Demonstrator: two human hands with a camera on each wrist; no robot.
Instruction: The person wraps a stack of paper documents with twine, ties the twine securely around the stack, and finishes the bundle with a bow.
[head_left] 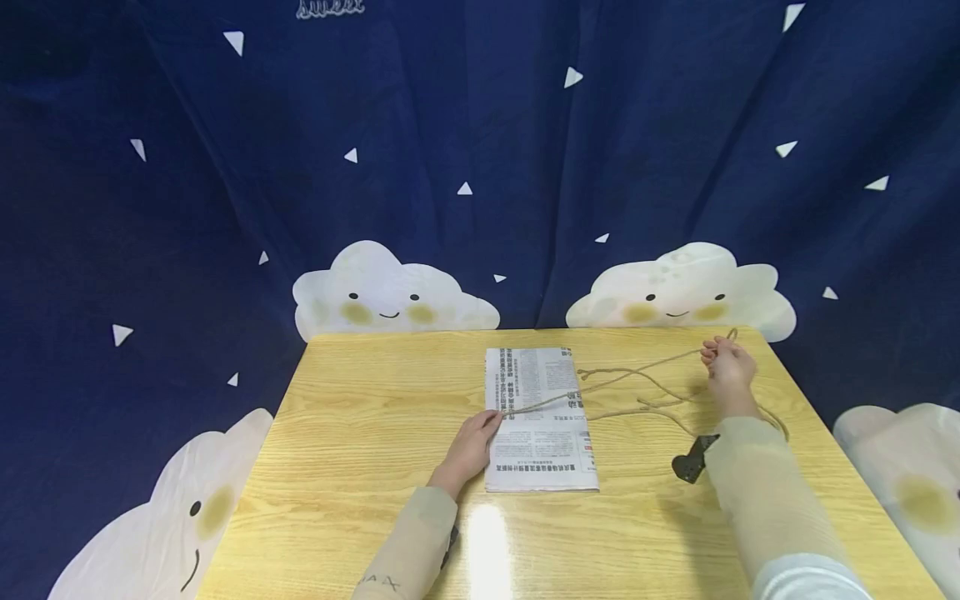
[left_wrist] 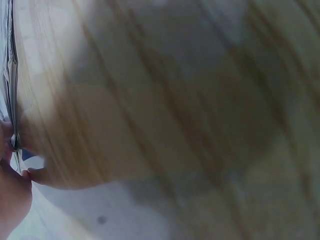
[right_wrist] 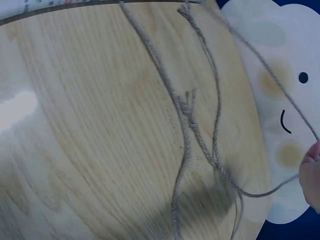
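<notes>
A folded newspaper (head_left: 542, 450) lies on the table, with a long tan twine (head_left: 543, 404) stretched across it. At the newspaper's left edge, my left hand (head_left: 471, 444) pinches the twine against the paper. In the left wrist view, the fingers (left_wrist: 15, 192) and the upright paper edge (left_wrist: 12, 75) show only at the far left. My right hand (head_left: 729, 371) grips the twine further along, raised over the table's right side. The right wrist view catches part of that hand (right_wrist: 311, 177) with the held twine (right_wrist: 277, 82) running to it.
Loose twine (right_wrist: 216, 85) with frayed ends lies on the table (head_left: 375, 400) between the newspaper and my right arm. A dark blue curtain (head_left: 450, 125) with cloud prints hangs behind the table's far edge.
</notes>
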